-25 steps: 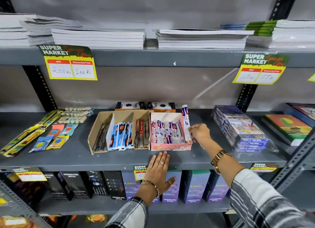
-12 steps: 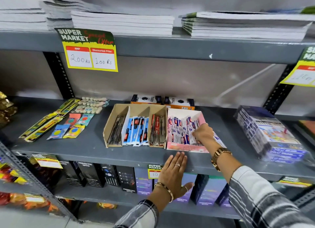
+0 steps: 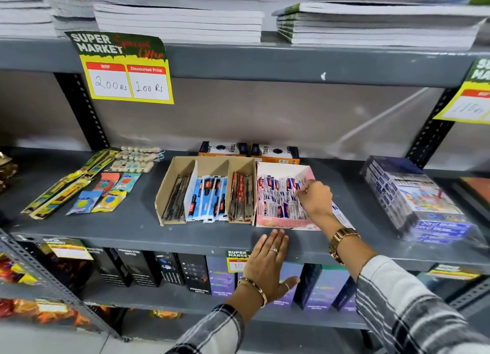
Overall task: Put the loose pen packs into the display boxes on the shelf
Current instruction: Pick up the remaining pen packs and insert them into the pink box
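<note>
A person is standing at a grey metal shelf (image 3: 127,229) and looking down at its middle level, where two open display boxes are sitting side by side near the front edge. The right hand (image 3: 315,201) is reaching into the pink box (image 3: 281,222), the one nearer the right end of the shelf, and its grip is curling closed, the fingertips (image 3: 301,193) pinching the top of a pen pack (image 3: 285,194) that is standing among the others already filling that box. One more pack (image 3: 342,216) is showing just outside the box's right wall, partly hidden behind the wrist, so whether it is loose on the shelf cannot be told. The left hand (image 3: 267,266) is lying flat on the front edge of the shelf, fingers spread and holding nothing, just in front of the pink box. The brown cardboard box (image 3: 204,165) to the left is holding dark, blue-and-white and red packs in three compartments. These packs are probably light, thin and glossy, flexing easily, so they are likely slippery and best pinched at the stiffer top end and slid in upright between neighbours. More flat packets (image 3: 79,186) are lying loose toward the left end of the shelf.
</note>
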Action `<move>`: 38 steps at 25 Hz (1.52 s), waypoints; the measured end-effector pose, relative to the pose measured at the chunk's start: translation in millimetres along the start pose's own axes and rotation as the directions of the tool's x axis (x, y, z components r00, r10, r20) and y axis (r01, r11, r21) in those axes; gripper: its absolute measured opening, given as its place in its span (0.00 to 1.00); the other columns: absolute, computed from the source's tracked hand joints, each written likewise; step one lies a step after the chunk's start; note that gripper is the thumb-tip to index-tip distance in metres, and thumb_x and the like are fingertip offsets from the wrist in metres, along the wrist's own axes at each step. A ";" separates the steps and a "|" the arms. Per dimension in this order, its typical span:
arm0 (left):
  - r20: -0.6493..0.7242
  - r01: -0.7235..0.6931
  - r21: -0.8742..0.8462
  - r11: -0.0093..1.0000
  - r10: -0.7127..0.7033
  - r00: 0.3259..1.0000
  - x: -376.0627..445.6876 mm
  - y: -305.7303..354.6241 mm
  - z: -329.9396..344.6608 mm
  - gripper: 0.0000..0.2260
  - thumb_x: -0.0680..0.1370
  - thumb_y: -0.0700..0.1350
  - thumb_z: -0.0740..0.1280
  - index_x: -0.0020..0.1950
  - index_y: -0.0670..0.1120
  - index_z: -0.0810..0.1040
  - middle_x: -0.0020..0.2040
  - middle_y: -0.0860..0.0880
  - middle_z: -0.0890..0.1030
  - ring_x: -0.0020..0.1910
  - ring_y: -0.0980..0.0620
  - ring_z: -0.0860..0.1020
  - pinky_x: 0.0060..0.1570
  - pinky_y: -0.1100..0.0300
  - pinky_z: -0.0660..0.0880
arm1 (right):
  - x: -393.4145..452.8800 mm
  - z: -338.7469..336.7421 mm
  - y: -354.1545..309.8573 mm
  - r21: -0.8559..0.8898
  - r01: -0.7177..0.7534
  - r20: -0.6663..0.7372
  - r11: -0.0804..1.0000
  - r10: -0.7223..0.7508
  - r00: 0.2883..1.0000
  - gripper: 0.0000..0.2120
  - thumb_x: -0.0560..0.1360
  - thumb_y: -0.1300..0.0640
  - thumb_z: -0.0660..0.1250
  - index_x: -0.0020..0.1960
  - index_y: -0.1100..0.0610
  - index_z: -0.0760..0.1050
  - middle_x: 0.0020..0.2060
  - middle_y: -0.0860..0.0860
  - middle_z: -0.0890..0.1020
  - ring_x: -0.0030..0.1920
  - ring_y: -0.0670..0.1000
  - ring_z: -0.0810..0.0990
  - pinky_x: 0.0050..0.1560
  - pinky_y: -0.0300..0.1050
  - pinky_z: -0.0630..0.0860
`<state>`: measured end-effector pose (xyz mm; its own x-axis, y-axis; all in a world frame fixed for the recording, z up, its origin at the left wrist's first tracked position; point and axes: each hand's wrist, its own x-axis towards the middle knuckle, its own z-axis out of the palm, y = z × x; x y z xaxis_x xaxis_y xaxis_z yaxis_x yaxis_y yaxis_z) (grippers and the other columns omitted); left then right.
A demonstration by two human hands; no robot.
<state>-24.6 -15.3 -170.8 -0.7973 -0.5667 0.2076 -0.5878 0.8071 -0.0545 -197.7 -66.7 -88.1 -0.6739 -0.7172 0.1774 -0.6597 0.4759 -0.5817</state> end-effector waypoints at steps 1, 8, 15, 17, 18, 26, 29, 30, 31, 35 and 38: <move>-0.009 -0.002 0.008 1.000 0.002 1.000 -0.9 0.3 -0.5 0.37 0.67 0.71 0.61 0.64 0.45 0.76 0.64 0.48 0.77 0.64 0.51 0.74 0.64 0.55 0.68 | -0.9 -3.9 0.4 0.009 0.023 -0.038 1.000 -0.023 0.999 0.06 0.73 0.62 0.65 0.43 0.64 0.80 0.42 0.61 0.85 0.46 0.62 0.82 0.45 0.47 0.77; -0.026 -0.035 0.039 0.999 0.036 0.999 -1.4 0.8 -3.3 0.38 0.66 0.70 0.64 0.63 0.43 0.76 0.63 0.47 0.78 0.63 0.49 0.75 0.65 0.53 0.59 | -1.5 -32.2 33.2 -0.042 -0.018 -0.139 0.999 0.012 0.990 0.08 0.73 0.64 0.63 0.47 0.62 0.80 0.47 0.63 0.83 0.48 0.63 0.82 0.47 0.50 0.79; 0.051 -0.007 -0.008 1.000 0.007 0.999 -0.4 -1.1 -5.4 0.39 0.75 0.66 0.57 0.75 0.40 0.54 0.76 0.42 0.57 0.74 0.43 0.55 0.71 0.43 0.50 | -13.0 -45.8 77.2 -0.142 -0.179 0.029 0.973 0.185 0.982 0.15 0.72 0.58 0.69 0.52 0.69 0.77 0.52 0.66 0.81 0.54 0.64 0.79 0.53 0.52 0.76; 0.074 0.019 0.008 1.000 -0.020 0.997 -1.5 -1.8 -3.9 0.39 0.71 0.69 0.59 0.71 0.41 0.65 0.71 0.44 0.68 0.70 0.45 0.65 0.67 0.47 0.63 | -15.6 -45.4 80.7 -0.156 -0.203 0.074 0.967 0.216 0.974 0.17 0.72 0.56 0.69 0.54 0.68 0.76 0.54 0.65 0.80 0.55 0.63 0.79 0.55 0.52 0.76; 0.089 0.056 0.016 0.998 -0.057 0.994 -2.2 0.3 -8.2 0.38 0.70 0.70 0.59 0.69 0.42 0.69 0.69 0.45 0.72 0.68 0.46 0.69 0.65 0.52 0.67 | -16.3 -45.6 81.5 -0.164 -0.207 0.086 0.964 0.223 0.971 0.17 0.73 0.56 0.69 0.55 0.68 0.76 0.55 0.65 0.80 0.56 0.63 0.79 0.55 0.51 0.76; 0.088 -0.020 -0.055 0.998 0.025 0.996 -1.2 -1.6 -1.6 0.38 0.78 0.64 0.52 0.75 0.41 0.40 0.77 0.43 0.43 0.75 0.44 0.41 0.71 0.49 0.35 | -13.5 -42.7 79.9 -0.207 -0.235 0.058 0.950 0.251 0.966 0.13 0.75 0.66 0.60 0.58 0.69 0.73 0.58 0.66 0.78 0.59 0.65 0.77 0.59 0.52 0.74; 0.085 -0.022 -0.070 0.997 0.028 0.996 -1.1 -2.1 -1.3 0.38 0.78 0.64 0.53 0.75 0.41 0.41 0.77 0.43 0.44 0.75 0.44 0.41 0.70 0.49 0.34 | -9.5 -42.2 81.6 -0.121 -0.298 0.068 0.947 0.308 0.949 0.13 0.74 0.64 0.64 0.56 0.71 0.74 0.57 0.67 0.79 0.59 0.65 0.77 0.58 0.52 0.74; 0.077 -0.019 -0.075 0.997 0.025 0.997 -0.5 -2.2 -1.2 0.38 0.78 0.64 0.53 0.75 0.41 0.41 0.77 0.42 0.44 0.75 0.44 0.42 0.70 0.48 0.33 | -8.5 -42.2 82.1 -0.093 -0.322 0.072 0.942 0.328 0.942 0.14 0.74 0.64 0.65 0.56 0.71 0.74 0.57 0.67 0.79 0.59 0.65 0.77 0.58 0.52 0.75; 0.082 -0.010 -0.082 0.997 0.017 0.997 0.2 -2.6 -1.1 0.39 0.77 0.64 0.54 0.75 0.41 0.41 0.77 0.42 0.45 0.75 0.43 0.42 0.69 0.48 0.34 | -7.9 -42.2 82.2 -0.070 -0.341 0.077 0.937 0.346 0.935 0.14 0.73 0.63 0.65 0.56 0.71 0.74 0.57 0.67 0.79 0.59 0.65 0.77 0.57 0.52 0.75; 0.050 0.012 0.016 1.000 -0.013 0.999 -1.4 -1.5 -5.5 0.39 0.74 0.68 0.57 0.73 0.40 0.59 0.74 0.42 0.62 0.73 0.44 0.59 0.71 0.47 0.54 | -8.4 -42.3 82.8 0.003 -0.408 0.081 0.913 0.406 0.910 0.15 0.71 0.61 0.68 0.55 0.69 0.74 0.55 0.66 0.80 0.58 0.64 0.78 0.57 0.50 0.75; 0.037 -0.014 0.013 1.000 0.014 0.999 -0.6 -1.0 -3.6 0.40 0.73 0.68 0.58 0.74 0.40 0.57 0.74 0.42 0.61 0.73 0.44 0.58 0.71 0.46 0.39 | -9.7 -41.8 84.9 0.072 -0.455 0.074 0.888 0.450 0.890 0.17 0.69 0.61 0.72 0.55 0.68 0.75 0.54 0.65 0.81 0.57 0.62 0.79 0.57 0.50 0.76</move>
<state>-23.1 -15.1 -167.4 -0.8099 -0.5614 0.1703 -0.5782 0.8129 -0.0699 -261.1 1.9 -106.1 -0.8720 -0.4618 -0.1626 -0.2551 0.7119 -0.6543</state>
